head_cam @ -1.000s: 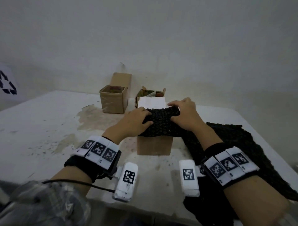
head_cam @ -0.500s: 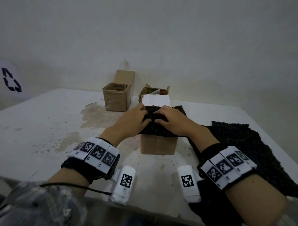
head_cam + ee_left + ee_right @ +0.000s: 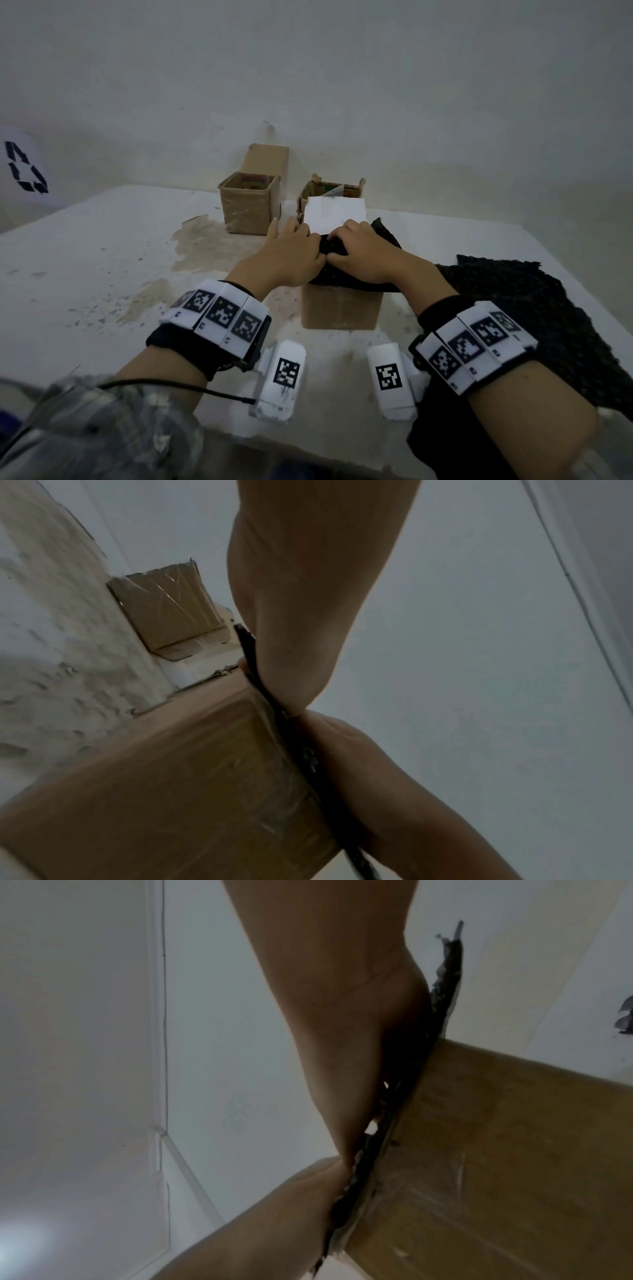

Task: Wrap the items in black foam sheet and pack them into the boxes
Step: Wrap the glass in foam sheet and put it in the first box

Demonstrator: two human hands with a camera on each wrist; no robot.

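A brown cardboard box (image 3: 339, 308) stands at the middle of the table, its white flap (image 3: 334, 214) upright at the back. A black foam sheet bundle (image 3: 342, 282) lies across its top opening; what it wraps is hidden. My left hand (image 3: 291, 253) rests flat on the foam's left side, fingers stretched toward the flap. My right hand (image 3: 366, 257) presses the right side with fingers curled into the foam. In the left wrist view the foam edge (image 3: 298, 750) is squeezed between palm and box (image 3: 188, 791). The right wrist view shows foam (image 3: 441, 988) under the palm.
Two open cardboard boxes (image 3: 246, 205) (image 3: 329, 192) stand behind, near the wall. A spare black foam sheet (image 3: 531, 308) is spread on the table's right side, hanging over the front edge. The white table (image 3: 85, 257) is stained and scuffed on the left.
Both hands have drawn together over the box top and pushed the foam bundle lower. The right hand slid left and its fingers curled into the foam.
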